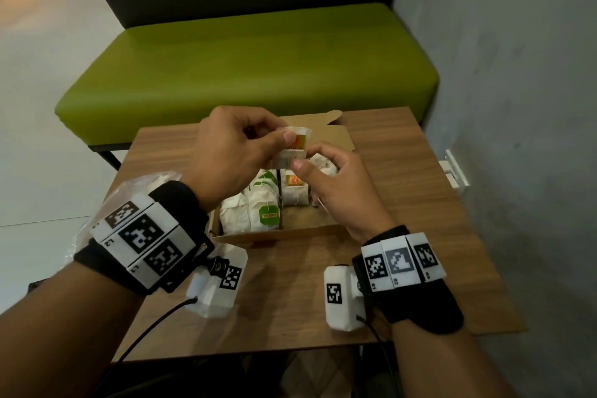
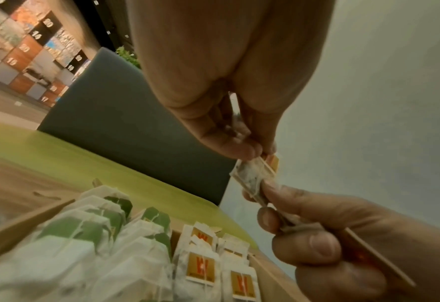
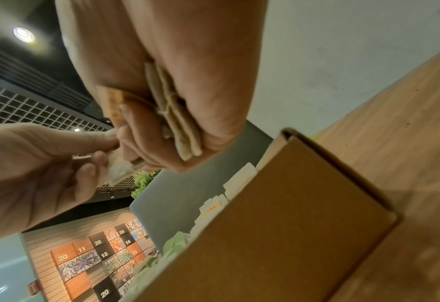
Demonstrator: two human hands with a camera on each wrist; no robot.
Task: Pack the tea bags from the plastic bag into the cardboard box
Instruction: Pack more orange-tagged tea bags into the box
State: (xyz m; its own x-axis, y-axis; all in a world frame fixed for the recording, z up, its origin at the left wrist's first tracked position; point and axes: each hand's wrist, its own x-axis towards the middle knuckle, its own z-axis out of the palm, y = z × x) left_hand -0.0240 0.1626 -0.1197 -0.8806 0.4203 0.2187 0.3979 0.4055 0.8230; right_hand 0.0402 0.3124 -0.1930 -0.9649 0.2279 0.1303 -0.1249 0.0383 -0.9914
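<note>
**Brown cardboard, half-filled: one bag passing between hands**

Brown, open-topped shallow cardboard box [image 1: 277, 234] is sitting mid-table, its lid flap standing up at the far side. Inside it, rows of white paper tea bags with green tags [image 1: 258, 210] are filling the left part; white paper bags with orange-and-yellow tags [image 1: 294, 191] are lining the right part.

Above the box, the left hand [image 1: 232, 152] is pinching the top of a white, orange-tagged tea bag [image 1: 292, 147] between thumb and forefinger. The right hand [image 1: 336, 191] is pinching that bag's lower edge with thumb and index tip, while its other fingers are curling round a small stack of further bags [image 3: 177, 122] against the palm.

Step in hand, likely: peeling one bag off the stack. Next move is calling for a clean release by one hand, then dropping the bag upright into the orange row.

Left of the box, the crumpled clear plastic bag [image 1: 106, 203] is lying partly hidden behind the left wrist. The wood-grain table [image 1: 420, 203] is carrying everything; beyond the box, a green padded bench [image 1: 245, 68] with dark backrest; right of it, a grey wall [image 1: 517, 74].
</note>
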